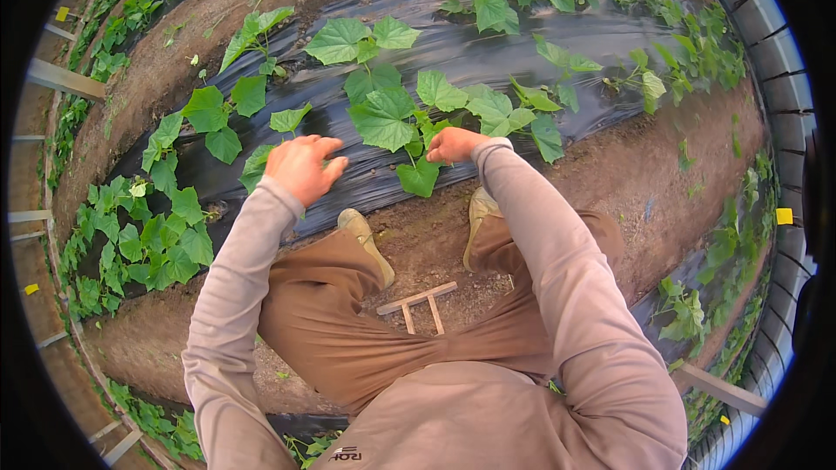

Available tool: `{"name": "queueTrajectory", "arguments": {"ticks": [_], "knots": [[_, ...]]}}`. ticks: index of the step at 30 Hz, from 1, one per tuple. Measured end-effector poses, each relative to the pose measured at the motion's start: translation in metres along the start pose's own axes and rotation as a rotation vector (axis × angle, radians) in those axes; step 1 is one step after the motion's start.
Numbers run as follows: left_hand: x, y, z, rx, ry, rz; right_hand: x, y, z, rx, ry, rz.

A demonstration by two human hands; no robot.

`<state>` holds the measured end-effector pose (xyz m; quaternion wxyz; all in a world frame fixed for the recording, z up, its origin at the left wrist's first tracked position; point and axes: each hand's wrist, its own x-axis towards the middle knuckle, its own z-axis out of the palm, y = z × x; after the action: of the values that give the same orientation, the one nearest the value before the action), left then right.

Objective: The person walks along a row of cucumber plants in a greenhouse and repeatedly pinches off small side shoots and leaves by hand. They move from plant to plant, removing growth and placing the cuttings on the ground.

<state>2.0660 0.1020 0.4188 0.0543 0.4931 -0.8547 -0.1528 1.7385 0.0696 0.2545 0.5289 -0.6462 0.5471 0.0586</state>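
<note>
Above the black plastic mulch film (346, 173), my left hand (304, 166) has thumb and fingers apart with nothing seen between them. Partly hidden behind it are the leaves of a young cucumber-like plant (289, 119). My right hand (457, 145) is at the centre plant, its fingers curled close to the small leaves. Whether a stem or leaf is pinched there cannot be made out. Broad green leaves (384, 119) of this plant spread to the left of the right hand, and a lower leaf (418, 176) hangs toward the film's near edge.
A small wooden stool or frame (418, 298) is on the soil between my legs, behind my shoes (366, 245). More plants (160, 241) crowd the bed on the left. Bare soil paths (666, 170) run beside the mulched rows. A greenhouse wall (780, 78) curves along the right.
</note>
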Motion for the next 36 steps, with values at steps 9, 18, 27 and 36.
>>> {"name": "queueTrajectory", "arguments": {"ticks": [9,18,27,36], "knots": [[0.155,-0.023,0.202,0.173,-0.194,0.381,0.07,0.094,0.102,0.225,0.409,0.149],[0.202,-0.098,0.331,0.366,-0.255,0.298,0.124,0.102,0.125,0.48,0.454,0.13],[0.211,-0.166,0.333,0.329,-0.277,0.276,0.172,0.096,0.103,0.463,0.427,0.121],[0.164,-0.227,0.366,-0.147,-0.102,-0.003,0.182,0.118,0.086,-0.028,-0.123,0.106]]}}
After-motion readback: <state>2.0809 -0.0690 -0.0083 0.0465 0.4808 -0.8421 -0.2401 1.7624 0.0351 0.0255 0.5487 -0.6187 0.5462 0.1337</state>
